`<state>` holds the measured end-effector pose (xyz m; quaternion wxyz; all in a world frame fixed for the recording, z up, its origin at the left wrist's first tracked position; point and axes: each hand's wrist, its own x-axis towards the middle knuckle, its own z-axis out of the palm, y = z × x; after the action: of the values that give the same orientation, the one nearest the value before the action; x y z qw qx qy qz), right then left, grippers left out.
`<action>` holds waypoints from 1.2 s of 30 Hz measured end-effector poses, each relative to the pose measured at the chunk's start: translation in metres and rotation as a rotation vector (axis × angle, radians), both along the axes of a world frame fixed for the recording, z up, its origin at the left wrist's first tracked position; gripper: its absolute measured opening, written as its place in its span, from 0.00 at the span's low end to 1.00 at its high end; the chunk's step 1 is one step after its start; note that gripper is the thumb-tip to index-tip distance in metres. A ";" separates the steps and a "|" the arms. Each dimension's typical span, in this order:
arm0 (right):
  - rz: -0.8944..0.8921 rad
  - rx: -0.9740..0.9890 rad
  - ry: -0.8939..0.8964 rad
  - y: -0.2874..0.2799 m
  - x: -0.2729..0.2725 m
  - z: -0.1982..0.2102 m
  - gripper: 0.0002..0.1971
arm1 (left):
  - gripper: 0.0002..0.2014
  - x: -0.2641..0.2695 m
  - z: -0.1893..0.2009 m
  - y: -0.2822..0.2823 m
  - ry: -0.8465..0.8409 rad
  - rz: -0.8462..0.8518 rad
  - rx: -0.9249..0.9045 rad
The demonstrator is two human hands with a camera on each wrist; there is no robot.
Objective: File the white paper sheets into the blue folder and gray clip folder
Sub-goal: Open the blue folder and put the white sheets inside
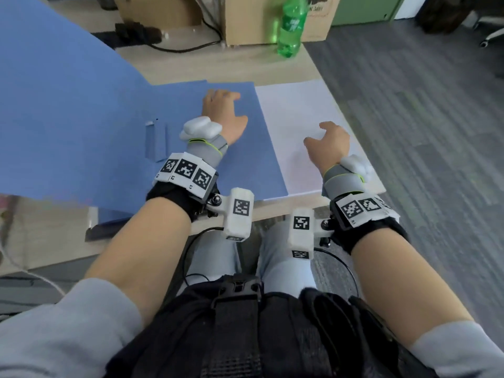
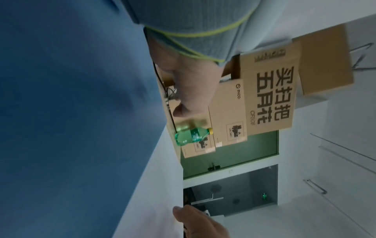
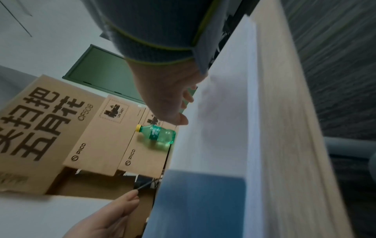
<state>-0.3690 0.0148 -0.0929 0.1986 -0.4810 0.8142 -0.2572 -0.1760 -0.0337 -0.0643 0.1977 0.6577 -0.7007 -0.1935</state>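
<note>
On the desk (image 1: 305,64), left hand (image 1: 223,115) flat on blue folder (image 1: 81,118), right hand (image 1: 328,144) spread on white sheets (image 1: 294,124)

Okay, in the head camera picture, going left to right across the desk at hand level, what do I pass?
Blue folder → left hand resting on it → white paper sheets → right hand on the sheets → gray carpet floor.

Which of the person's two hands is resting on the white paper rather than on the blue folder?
The right hand, fingers spread on the white paper sheets by the desk's edge. The left hand lies on the open blue folder beside them.
</note>
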 end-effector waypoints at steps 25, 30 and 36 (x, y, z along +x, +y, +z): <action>-0.062 -0.034 0.173 0.015 -0.060 -0.024 0.18 | 0.15 -0.091 -0.042 -0.010 0.322 -0.239 0.259; -0.061 -0.049 0.190 0.016 -0.059 -0.020 0.16 | 0.16 -0.090 -0.042 -0.010 0.344 -0.255 0.261; -0.059 0.014 0.067 0.009 -0.052 -0.007 0.18 | 0.16 -0.087 -0.041 -0.010 0.383 -0.251 0.299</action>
<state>-0.4208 0.0241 -0.1004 0.1668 -0.4639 0.8361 -0.2408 -0.2627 -0.0435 -0.1055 0.2018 0.5391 -0.6900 -0.4388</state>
